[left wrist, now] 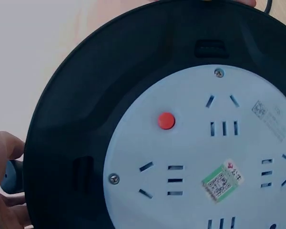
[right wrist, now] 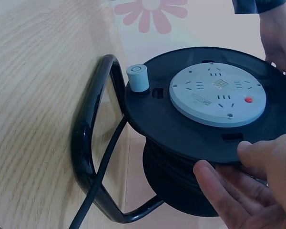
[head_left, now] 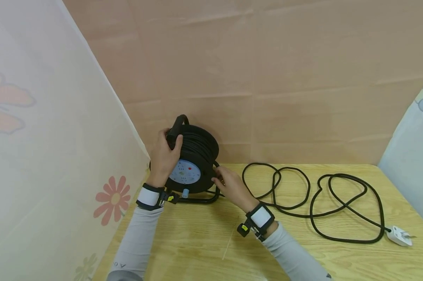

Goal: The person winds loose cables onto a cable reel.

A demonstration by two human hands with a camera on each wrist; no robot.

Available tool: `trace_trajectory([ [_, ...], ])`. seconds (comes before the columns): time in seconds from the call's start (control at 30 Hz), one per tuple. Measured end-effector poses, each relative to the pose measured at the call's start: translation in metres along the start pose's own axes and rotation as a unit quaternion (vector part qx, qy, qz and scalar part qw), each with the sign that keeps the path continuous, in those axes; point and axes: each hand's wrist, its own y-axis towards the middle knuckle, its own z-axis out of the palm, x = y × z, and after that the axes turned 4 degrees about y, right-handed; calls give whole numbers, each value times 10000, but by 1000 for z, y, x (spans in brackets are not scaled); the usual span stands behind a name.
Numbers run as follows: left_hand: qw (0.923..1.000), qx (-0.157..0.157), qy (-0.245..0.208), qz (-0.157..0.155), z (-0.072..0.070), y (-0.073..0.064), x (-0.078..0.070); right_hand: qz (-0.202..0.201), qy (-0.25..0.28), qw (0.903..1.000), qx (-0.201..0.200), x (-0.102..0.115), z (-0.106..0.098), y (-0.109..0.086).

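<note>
A black cable reel [head_left: 203, 175] stands on its tubular frame [head_left: 201, 201] at the back left of the table. Its round pale socket panel [left wrist: 190, 143] has a red button [left wrist: 166, 120]. A pale blue winding knob [right wrist: 137, 78] sticks out near the rim. My left hand [head_left: 164, 160] grips the black carrying handle [head_left: 176, 128] at the top. At the reel's right side, my right hand [head_left: 234, 187] pinches the rim, with the thumb on the face and the fingers beneath it in the right wrist view. Black cord [head_left: 197, 145] is wound on the drum.
Unwound black cord [head_left: 292, 214] lies in loose loops across the right of the wooden table [head_left: 197, 242], ending in a white plug [head_left: 400, 236]. A brown sheet [head_left: 267, 78] hangs behind, and a flowered white sheet [head_left: 74, 136] stands close on the left.
</note>
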Motion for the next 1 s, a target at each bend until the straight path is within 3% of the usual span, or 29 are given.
trace_trajectory([
  [0.37,9997,-128,27,217,7,3,-3,-148,-113,9995,-236,-1,4,0],
  [1.0,10000,-49,-13,15,5,-1,-9,-536,-128,9980,-325,-1,4,-2],
])
